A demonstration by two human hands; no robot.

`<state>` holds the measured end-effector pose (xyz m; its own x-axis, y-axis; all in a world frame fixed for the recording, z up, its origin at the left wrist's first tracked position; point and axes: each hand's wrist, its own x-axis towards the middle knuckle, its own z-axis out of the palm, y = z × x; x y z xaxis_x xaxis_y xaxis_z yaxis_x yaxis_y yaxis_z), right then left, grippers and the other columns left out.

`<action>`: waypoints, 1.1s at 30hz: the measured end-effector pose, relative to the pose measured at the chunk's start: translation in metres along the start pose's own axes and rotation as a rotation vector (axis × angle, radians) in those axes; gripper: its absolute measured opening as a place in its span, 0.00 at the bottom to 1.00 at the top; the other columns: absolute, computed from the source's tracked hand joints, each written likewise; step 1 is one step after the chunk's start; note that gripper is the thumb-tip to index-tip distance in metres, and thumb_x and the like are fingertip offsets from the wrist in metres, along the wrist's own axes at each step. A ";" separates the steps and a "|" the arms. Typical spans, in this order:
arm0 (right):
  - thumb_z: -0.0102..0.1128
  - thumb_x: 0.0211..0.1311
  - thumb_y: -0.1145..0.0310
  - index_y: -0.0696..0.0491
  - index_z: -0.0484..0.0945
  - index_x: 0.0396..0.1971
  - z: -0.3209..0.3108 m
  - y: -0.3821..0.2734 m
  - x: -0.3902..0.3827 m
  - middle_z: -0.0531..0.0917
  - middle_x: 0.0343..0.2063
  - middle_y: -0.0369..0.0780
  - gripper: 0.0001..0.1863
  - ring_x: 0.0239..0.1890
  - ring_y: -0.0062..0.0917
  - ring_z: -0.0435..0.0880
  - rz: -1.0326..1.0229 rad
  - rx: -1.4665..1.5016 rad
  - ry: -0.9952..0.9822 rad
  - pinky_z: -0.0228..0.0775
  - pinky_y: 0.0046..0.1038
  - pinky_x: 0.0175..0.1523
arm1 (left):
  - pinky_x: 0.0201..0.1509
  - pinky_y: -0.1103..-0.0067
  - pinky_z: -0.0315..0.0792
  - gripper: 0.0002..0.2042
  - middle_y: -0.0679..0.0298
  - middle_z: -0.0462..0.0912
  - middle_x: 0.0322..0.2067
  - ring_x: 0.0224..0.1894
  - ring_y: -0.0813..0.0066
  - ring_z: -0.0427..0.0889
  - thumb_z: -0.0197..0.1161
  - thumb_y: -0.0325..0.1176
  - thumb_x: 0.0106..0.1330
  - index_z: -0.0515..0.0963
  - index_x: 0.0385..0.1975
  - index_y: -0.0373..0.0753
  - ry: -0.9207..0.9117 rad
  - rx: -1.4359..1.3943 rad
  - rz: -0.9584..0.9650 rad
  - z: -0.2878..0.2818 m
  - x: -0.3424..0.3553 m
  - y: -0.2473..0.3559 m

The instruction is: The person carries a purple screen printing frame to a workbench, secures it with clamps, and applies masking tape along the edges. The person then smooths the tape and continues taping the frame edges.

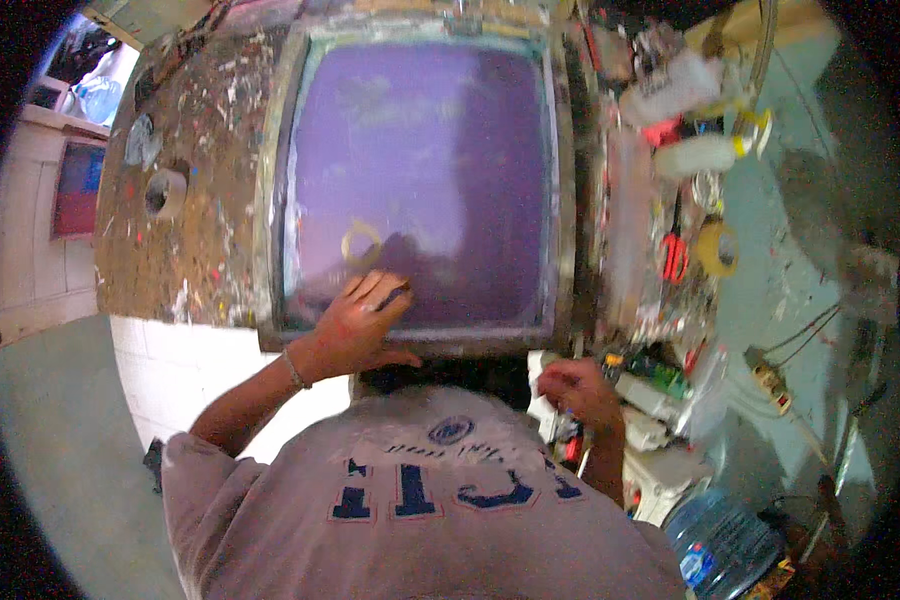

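Observation:
A wide framed screen (420,150) with a purple surface lies before me, its frame worn and stained. My left hand (365,325) is over its lower left part, fingers bent and thumb spread apart; a small dark patch by the fingertips is too unclear to name. A pale yellow ring (345,245) shows on the purple surface just above that hand. My right hand (568,388) is off the screen's lower right corner, its fingers curled and blurred; whether anything is in them is unclear.
A paint-stained board (195,270) carries a tape roll (165,180). To the right lie red scissors (673,255), yellow tape (720,240), bottles (695,155) and clutter. A power strip (770,385) with cords and a large blue water jug (710,545) are at lower right.

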<state>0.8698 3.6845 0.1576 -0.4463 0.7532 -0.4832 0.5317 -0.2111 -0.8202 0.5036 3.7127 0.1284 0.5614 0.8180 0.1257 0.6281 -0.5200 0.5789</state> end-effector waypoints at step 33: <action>0.64 0.62 0.59 0.53 0.77 0.25 0.159 0.107 0.072 0.76 0.17 0.33 0.13 0.15 0.11 0.67 -0.145 1.107 0.583 0.53 0.16 0.18 | 0.53 0.63 0.65 0.16 0.47 0.70 0.40 0.47 0.48 0.69 0.64 0.35 0.60 0.72 0.41 0.29 0.183 0.182 -0.071 -0.026 -0.041 0.089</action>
<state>0.7804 3.6170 -0.0141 0.0837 0.9162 -0.3920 -0.5090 -0.2989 -0.8072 0.5224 3.6390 0.1953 0.4162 0.8763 0.2426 0.7584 -0.4817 0.4391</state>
